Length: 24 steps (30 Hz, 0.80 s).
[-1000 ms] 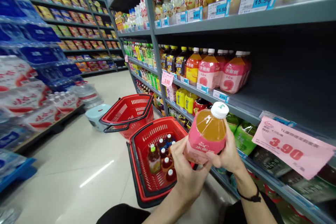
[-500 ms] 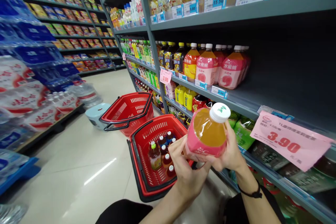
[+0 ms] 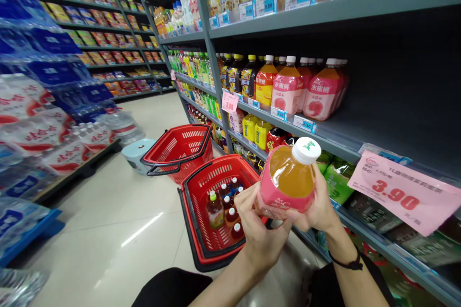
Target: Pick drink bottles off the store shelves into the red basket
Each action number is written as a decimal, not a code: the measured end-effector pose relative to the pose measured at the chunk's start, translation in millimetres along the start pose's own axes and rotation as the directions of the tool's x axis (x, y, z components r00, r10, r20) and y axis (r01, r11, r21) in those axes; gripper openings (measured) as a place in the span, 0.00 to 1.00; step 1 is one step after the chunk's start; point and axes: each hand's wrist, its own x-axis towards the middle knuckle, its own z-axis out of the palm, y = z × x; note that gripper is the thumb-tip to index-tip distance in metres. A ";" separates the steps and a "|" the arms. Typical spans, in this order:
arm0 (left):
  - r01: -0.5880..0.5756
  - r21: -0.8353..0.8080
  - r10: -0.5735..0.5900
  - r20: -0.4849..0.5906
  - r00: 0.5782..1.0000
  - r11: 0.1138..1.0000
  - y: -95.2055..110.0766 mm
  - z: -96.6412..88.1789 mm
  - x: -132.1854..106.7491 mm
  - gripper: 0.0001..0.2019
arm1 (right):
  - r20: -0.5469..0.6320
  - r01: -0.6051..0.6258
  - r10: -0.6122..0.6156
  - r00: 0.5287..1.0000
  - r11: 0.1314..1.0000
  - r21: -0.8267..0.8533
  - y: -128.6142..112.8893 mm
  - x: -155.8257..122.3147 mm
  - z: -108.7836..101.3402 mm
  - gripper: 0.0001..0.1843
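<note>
A large drink bottle [image 3: 288, 180] with a white cap, amber liquid and a pink label is held between both my hands, tilted in front of the shelf. My left hand [image 3: 261, 230] grips its left side, and my right hand [image 3: 319, 206] wraps around its right side; both are closed on it. Just left of and below my hands, a red basket [image 3: 196, 249] with black handles stands on the floor, holding several bottles, one of them a green-capped bottle [image 3: 215, 211]. Similar pink-labelled bottles [image 3: 319, 91] stand on the middle shelf ahead.
Behind the first basket stands another red basket [image 3: 183, 144] beside a light-blue round container [image 3: 137, 153]. The shelf edge [image 3: 334, 148] runs along my right, with a pink price sign [image 3: 403, 192] jutting out. Stacked packs of bottled drinks [image 3: 46, 144] line the left.
The view has shifted slightly, so the shelves and baskets appear a little further right. Both my hands still hold the bottle in nearly the same pose.
</note>
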 end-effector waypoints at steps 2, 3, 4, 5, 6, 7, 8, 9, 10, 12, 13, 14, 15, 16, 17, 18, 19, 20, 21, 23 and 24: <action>-0.006 0.000 0.006 0.002 1.000 1.000 0.9 0.1 2.4 0.32 | 0.010 -0.008 0.008 1.000 1.000 0.003 0.4 1.0 -0.7 0.56; -0.001 -0.002 0.001 0.008 1.000 1.000 1.8 -0.2 3.9 0.32 | 0.015 -0.013 0.012 1.000 1.000 0.005 0.9 1.8 -1.1 0.56; 0.013 -0.004 -0.013 0.019 1.000 1.000 3.1 -0.8 5.6 0.32 | 0.012 -0.021 0.021 1.000 1.000 0.004 1.9 2.7 -1.6 0.55; 0.035 -0.003 -0.035 0.039 0.999 0.999 4.9 -1.8 7.5 0.33 | 0.000 -0.035 0.035 0.999 0.999 0.002 3.3 3.7 -2.1 0.54; 0.062 0.003 -0.062 0.064 0.996 0.998 6.9 -3.2 9.5 0.34 | -0.020 -0.056 0.056 0.998 0.998 0.003 5.4 4.5 -2.4 0.53; 0.088 0.012 -0.089 0.097 0.991 0.996 9.1 -5.1 11.5 0.35 | -0.042 -0.085 0.086 0.995 0.996 0.011 8.0 5.1 -2.6 0.51; 0.113 0.027 -0.115 0.138 0.984 0.993 11.2 -7.4 13.4 0.36 | -0.064 -0.125 0.127 0.990 0.992 0.029 11.2 5.4 -2.6 0.48; 0.130 0.044 -0.136 0.183 0.974 0.991 13.1 -9.9 15.2 0.39 | -0.085 -0.170 0.174 0.981 0.984 0.054 14.6 5.6 -2.2 0.44; 0.137 0.063 -0.148 0.227 0.963 0.989 14.6 -12.6 16.8 0.41 | -0.104 -0.216 0.224 0.969 0.973 0.087 18.1 5.8 -1.6 0.40; 0.114 0.091 -0.137 0.301 0.944 0.989 15.7 -17.6 20.2 0.48 | -0.137 -0.296 0.320 0.937 0.940 0.172 24.0 6.7 0.3 0.35; 0.084 0.096 -0.111 0.328 0.938 0.992 15.3 -19.8 22.1 0.51 | -0.142 -0.335 0.370 0.918 0.916 0.223 25.9 7.7 1.5 0.35; 0.043 0.089 -0.072 0.346 0.936 0.995 14.4 -21.6 24.2 0.53 | -0.135 -0.375 0.422 0.896 0.885 0.277 27.0 9.2 2.7 0.35; 0.003 0.072 -0.029 0.357 0.934 0.997 13.1 -23.1 26.6 0.54 | -0.115 -0.419 0.477 0.871 0.846 0.330 27.3 11.1 3.7 0.36; -0.026 0.049 0.007 0.363 0.932 0.998 11.5 -24.3 29.2 0.54 | -0.084 -0.464 0.528 0.845 0.803 0.374 26.9 13.2 4.3 0.37; -0.040 0.026 0.028 0.365 0.931 0.999 9.9 -25.0 31.8 0.53 | -0.054 -0.505 0.571 0.819 0.763 0.403 26.0 15.3 4.3 0.38; -0.031 0.008 0.026 0.364 0.931 1.000 8.4 -25.4 34.3 0.51 | -0.029 -0.540 0.605 0.796 0.730 0.418 24.9 17.3 3.8 0.39; 0.010 -0.005 -0.007 0.362 0.932 1.000 6.9 -25.3 36.6 0.49 | -0.006 -0.568 0.629 0.777 0.706 0.422 23.9 18.7 2.6 0.41; 0.089 -0.017 -0.077 0.362 0.929 0.996 5.4 -24.8 38.6 0.47 | 0.017 -0.592 0.646 0.763 0.688 0.420 23.2 19.6 1.1 0.42; 0.206 -0.038 -0.178 0.364 0.914 0.978 3.8 -23.9 40.4 0.46 | 0.030 -0.608 0.658 0.752 0.677 0.415 22.8 19.9 -0.4 0.42; 0.501 -0.143 -0.419 0.381 0.824 0.854 -0.3 -21.4 44.2 0.43 | 0.017 -0.608 0.660 0.751 0.681 0.407 23.4 18.4 -2.3 0.39; 0.642 -0.214 -0.530 0.407 0.744 0.736 -2.9 -20.1 46.5 0.42 | -0.007 -0.589 0.647 0.762 0.699 0.405 24.0 16.9 -2.0 0.36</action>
